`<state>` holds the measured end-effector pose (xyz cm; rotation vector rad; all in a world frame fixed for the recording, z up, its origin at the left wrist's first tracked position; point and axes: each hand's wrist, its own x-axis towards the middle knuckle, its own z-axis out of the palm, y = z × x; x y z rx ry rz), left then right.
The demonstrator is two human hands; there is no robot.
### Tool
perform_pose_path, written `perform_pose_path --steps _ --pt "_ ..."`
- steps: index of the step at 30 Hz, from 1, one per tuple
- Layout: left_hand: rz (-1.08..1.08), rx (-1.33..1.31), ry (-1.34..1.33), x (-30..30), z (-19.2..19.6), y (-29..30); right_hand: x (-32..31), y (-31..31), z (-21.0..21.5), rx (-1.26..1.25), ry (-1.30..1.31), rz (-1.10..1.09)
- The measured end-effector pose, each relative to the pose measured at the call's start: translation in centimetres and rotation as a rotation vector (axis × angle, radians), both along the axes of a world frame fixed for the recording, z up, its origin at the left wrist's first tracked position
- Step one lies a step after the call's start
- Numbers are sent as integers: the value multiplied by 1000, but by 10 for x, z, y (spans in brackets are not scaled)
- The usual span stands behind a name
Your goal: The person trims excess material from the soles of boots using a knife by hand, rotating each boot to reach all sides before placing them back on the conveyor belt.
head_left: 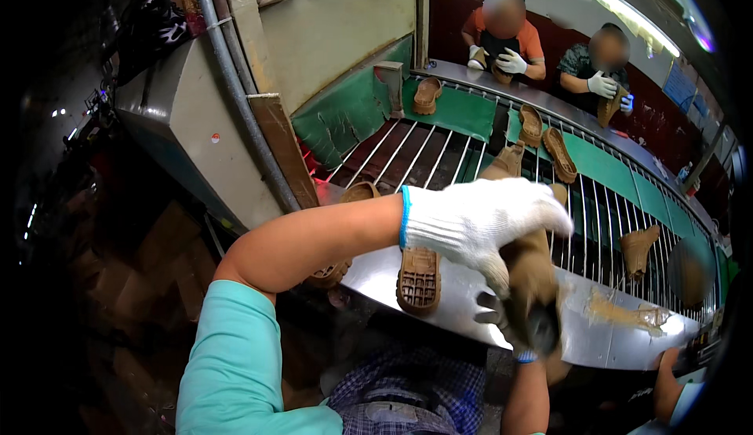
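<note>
A tan-brown boot [531, 266], blurred by motion, is tilted over the metal ledge with a dark round opening facing me. My left hand [486, 217], in a white knit glove with a blue cuff, reaches across from the left and grips its upper part, thumb on the near side. Low on the boot's left side, the grey-tipped glove fingers of my right hand [492, 312] curl against it; the boot hides most of that hand. A brown sole [419, 282] with a gridded inside lies on the ledge below my left wrist. Another sole [329, 275] sits beside it, partly behind my forearm.
Beyond the metal ledge [600, 309] runs a conveyor of metal rods [439, 152] with green mats [467, 113], soles [558, 155] and a boot upper [639, 251]. A pipe [243, 82] and cabinet stand left. Two gloved co-workers work opposite; another person's hand [668, 384] is at right.
</note>
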<state>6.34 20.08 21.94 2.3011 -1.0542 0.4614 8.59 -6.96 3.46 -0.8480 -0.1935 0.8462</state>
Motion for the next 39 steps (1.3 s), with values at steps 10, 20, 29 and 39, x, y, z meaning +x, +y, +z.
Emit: perform_pose_path --steps 10,20,29,39 --pt "1149 226 747 77 -215 126 -168 -162 -206 -260 285 -442" --pt "214 -718 980 23 -96 12 -168 -151 -125 -85 293 -282" --pt "-1 -164 882 -83 -177 -93 -165 -156 -104 144 186 -275" --pt "-281 -1082 1369 -47 -263 -129 -222 -186 -129 -183 426 -243"
